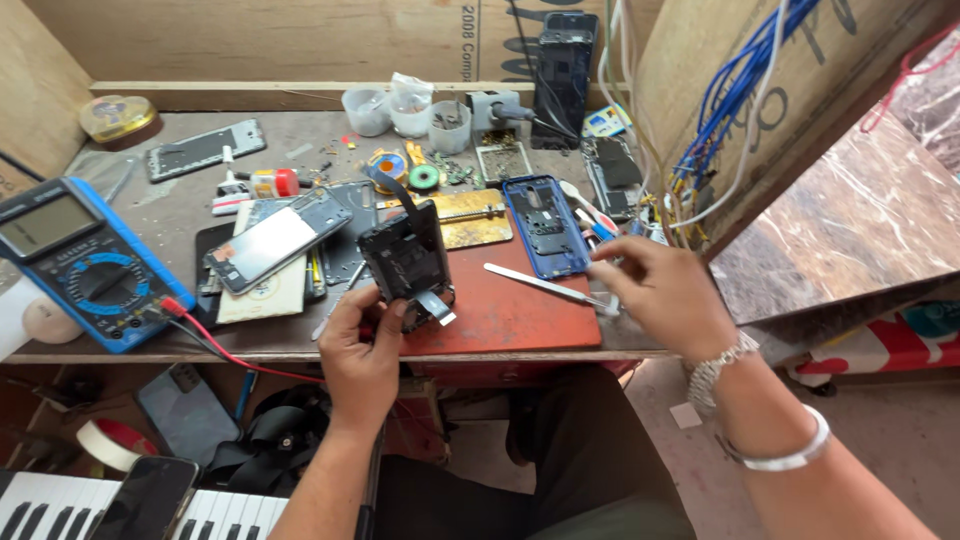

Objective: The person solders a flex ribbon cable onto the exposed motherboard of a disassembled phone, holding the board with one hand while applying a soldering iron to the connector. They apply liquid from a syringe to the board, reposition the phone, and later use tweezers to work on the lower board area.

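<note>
Bench: grey, scuffed worktop (170,215), cluttered edge to edge, boxed in by plywood walls at back and sides.
Room: marble-patterned floor to the right of the bench; under it, a white-and-black keyboard (60,505) with a dark phone lying on the keys.
Mat: red rectangular work mat (520,315) lies under both hands, at the bench's front edge.
Left hand: left hand (362,350) grips the lower end of a black opened phone body (405,255), fingers clenched around it; the phone stands tilted up off the mat, a flat ribbon cable trailing from its base just beside the thumb.
Right hand: right hand (655,290) rests over the mat's right edge, fingertips pinched on one end of the silver metal tweezers (545,285), whose other end lies flat on the mat, pointing toward the left hand.
Beyond fingers: blue phone frame (545,225) lies flat just past the right fingertips; a brass-coloured plate (475,215) sits behind the held phone.
Left of the left hand: a phone with a pale screen (275,240) on papers; further out, a blue-cased multimeter (85,265) with a red lead.
Containers: three small clear plastic cups (410,112) stand at the back wall; a round yellow tin (115,115) sits in the far left corner.
Wall: blue and white wires (735,85) hang down the right panel.
</note>
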Tool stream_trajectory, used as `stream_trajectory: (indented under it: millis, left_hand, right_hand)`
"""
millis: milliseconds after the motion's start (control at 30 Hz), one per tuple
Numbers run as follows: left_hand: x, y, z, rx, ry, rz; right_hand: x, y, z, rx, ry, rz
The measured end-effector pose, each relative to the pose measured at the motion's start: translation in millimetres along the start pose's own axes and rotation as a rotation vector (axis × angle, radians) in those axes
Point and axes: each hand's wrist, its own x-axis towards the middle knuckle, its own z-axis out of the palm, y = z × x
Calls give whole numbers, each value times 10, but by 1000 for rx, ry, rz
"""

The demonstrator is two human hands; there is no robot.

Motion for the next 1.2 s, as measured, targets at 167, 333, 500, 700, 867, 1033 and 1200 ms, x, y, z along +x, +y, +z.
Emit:
stream_trajectory:
  millis: [167, 333, 500, 700, 867, 1033, 1200]
  left_hand:
    - [-30, -4, 55, 16, -4, 12]
    - [-61, -15, 87, 70, -12, 54]
    - [-55, -26, 108, 37, -14, 27]
    - [-41, -21, 39, 19, -13, 0]
    - [-22, -84, -34, -5, -18, 21]
    - [2, -190, -60, -17, -11, 38]
    - [13, -284, -103, 7, -8, 78]
  right_hand:
    - [-288, 199, -247, -296, 248, 110]
    - [-329, 403, -273, -480, 211, -47]
    - [-232, 436, -270, -495, 140, -126]
    - [57, 370, -89, -665, -17, -315]
    - [70, 363, -103, -690, -11, -403]
    - [-166, 426, -105, -496, 186, -426]
    - [-486, 641, 31, 29, 307, -478]
